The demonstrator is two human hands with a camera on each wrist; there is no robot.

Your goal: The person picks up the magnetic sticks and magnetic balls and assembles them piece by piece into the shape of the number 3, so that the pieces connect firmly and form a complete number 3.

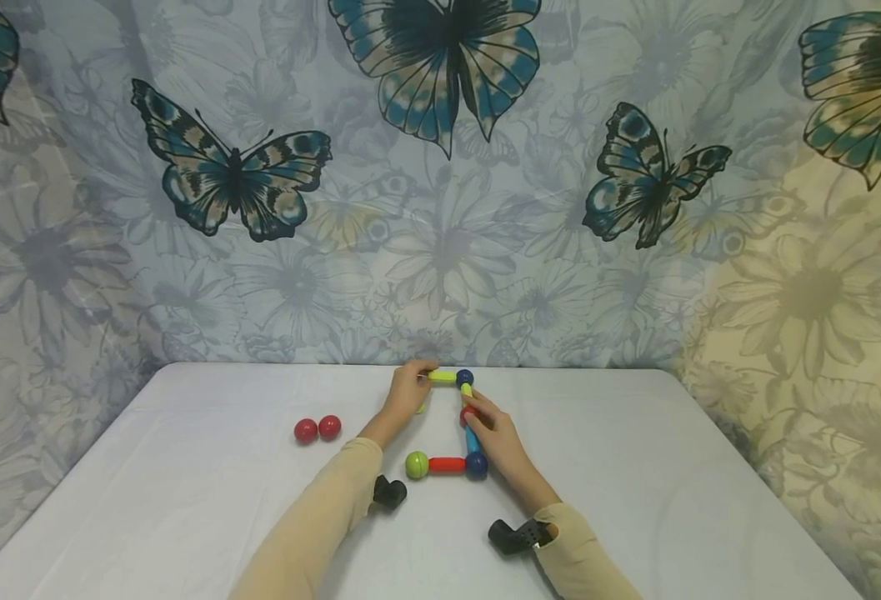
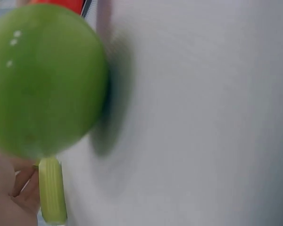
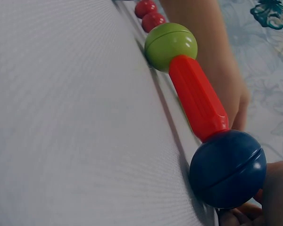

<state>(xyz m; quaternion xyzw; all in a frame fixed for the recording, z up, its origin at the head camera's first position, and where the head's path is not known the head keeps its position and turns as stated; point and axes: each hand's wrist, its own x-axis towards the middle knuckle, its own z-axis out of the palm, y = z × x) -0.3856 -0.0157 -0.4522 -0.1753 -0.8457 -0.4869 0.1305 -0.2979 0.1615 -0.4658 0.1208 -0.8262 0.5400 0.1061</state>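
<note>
A chain of toy balls and rods stands on the table. At its far end my left hand [image 1: 404, 392] grips the end of a yellow-green rod [image 1: 443, 377], joined to a dark blue ball [image 1: 465, 379]. From that ball another yellow-green rod [image 1: 467, 390] runs to a red ball [image 1: 467, 416], which my right hand [image 1: 496, 429] pinches. Nearer me, a blue rod [image 1: 473, 440] leads to a second dark blue ball [image 3: 228, 169], then a red rod [image 3: 198, 99] and a green ball [image 2: 45, 80]. Another yellow-green piece [image 1: 421, 408] lies partly hidden by my left hand.
Two loose red balls [image 1: 317, 429] sit side by side, left of my left forearm. The white table [image 1: 635, 467] ends at a butterfly-patterned cloth backdrop [image 1: 448, 275]. Black wrist cameras [image 1: 513, 537] are strapped to both wrists.
</note>
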